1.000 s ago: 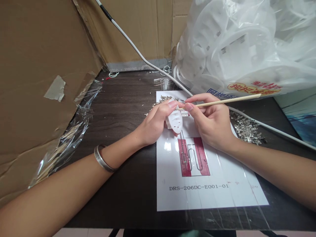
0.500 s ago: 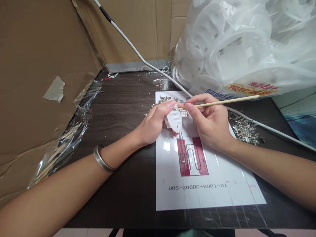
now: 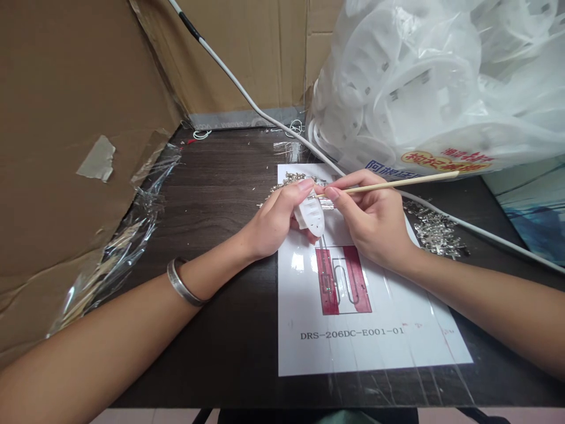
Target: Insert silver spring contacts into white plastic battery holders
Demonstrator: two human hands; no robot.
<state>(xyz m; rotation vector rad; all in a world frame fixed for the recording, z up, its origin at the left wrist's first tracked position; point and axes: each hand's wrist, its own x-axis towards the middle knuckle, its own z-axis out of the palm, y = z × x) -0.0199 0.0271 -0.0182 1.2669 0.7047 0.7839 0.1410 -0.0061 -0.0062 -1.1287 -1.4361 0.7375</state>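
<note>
My left hand (image 3: 276,221) is closed round a small white plastic part (image 3: 311,216) with tiny holes, held just above a taped-down white sheet (image 3: 366,330). My right hand (image 3: 375,221) pinches a thin wooden stick (image 3: 392,184) like a pen. The stick's tip meets the top of the white part, between my two thumbs. The sheet bears a red diagram (image 3: 343,287) and the printed code DRS-206DC-E001-01. A metal bangle (image 3: 182,285) sits on my left wrist.
Small silver metal pieces lie in two heaps, one behind my hands (image 3: 293,178) and one to the right (image 3: 435,228). A clear bag of white plastic discs (image 3: 419,88) fills the back right. A white cable (image 3: 247,94) crosses the dark table. Cardboard walls (image 3: 66,147) stand left and behind.
Both hands keep their grips and have hardly moved; the stick and right hand have shifted slightly left towards the white part.
</note>
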